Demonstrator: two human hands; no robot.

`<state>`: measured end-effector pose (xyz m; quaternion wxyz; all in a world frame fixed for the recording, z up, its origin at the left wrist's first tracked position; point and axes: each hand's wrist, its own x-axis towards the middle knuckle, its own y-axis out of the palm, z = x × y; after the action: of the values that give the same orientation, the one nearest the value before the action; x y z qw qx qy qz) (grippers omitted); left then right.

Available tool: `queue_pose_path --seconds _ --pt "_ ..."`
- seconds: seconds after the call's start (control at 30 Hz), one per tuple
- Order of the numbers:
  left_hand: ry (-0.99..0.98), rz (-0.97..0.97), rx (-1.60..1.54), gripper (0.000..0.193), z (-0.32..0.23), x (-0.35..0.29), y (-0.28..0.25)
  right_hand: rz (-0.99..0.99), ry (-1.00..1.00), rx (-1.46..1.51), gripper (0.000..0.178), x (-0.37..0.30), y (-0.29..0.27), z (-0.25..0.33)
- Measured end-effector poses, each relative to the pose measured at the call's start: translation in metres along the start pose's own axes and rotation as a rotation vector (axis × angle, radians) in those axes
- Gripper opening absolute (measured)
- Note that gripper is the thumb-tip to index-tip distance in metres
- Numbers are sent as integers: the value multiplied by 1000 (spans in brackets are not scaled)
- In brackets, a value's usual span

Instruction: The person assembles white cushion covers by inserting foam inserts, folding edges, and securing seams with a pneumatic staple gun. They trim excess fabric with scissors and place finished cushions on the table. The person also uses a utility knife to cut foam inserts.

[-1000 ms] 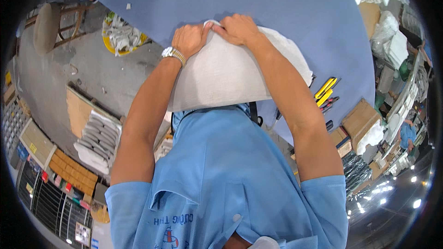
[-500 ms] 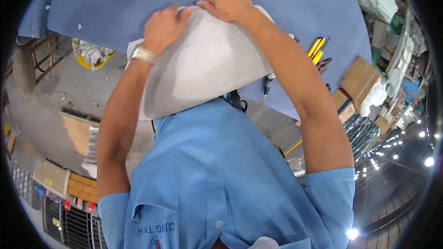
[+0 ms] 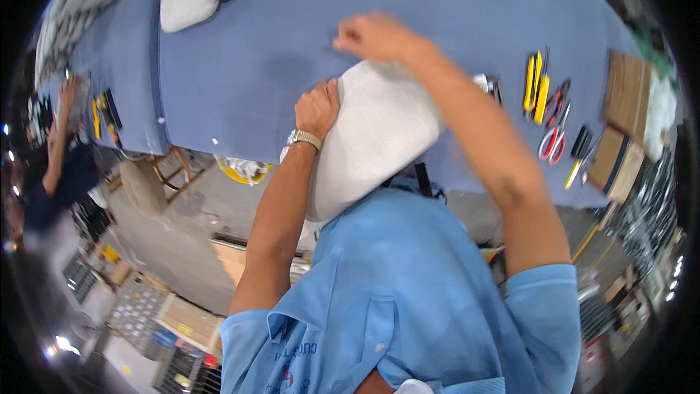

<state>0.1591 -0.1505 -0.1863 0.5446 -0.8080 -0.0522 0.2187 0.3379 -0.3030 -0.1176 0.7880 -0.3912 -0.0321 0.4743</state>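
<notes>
Blue table point(image 3: 270, 22), pale padded piece point(image 3: 386, 120) at its near edge: we seem to be working its rim.
Our left hand point(image 3: 317, 111) grips its side; our right hand point(image 3: 377, 36) curls just beyond, contents unclear; a two-handed hold calls for lowering it.

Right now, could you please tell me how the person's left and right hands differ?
The left hand grips the side of the pale cushion; the right hand appears off it, above the blue table. The left hand looks fairly sharp, while the right hand is blurred. The left hand's wrist wears a metal band; the right hand's wrist is bare. Both are ungloved.
</notes>
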Motion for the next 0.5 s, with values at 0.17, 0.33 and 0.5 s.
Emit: queue_pose_path --seconds 0.17,0.33,0.5 --pt "143 51 57 55 16 8 -2 -435 -109 499 46 -97 -48 -50" --pt "170 196 118 54 18 19 -12 -575 -66 1047 72 -119 26 -28" --pt "150 462 22 49 16 11 -51 -692 81 953 92 -132 2 15"
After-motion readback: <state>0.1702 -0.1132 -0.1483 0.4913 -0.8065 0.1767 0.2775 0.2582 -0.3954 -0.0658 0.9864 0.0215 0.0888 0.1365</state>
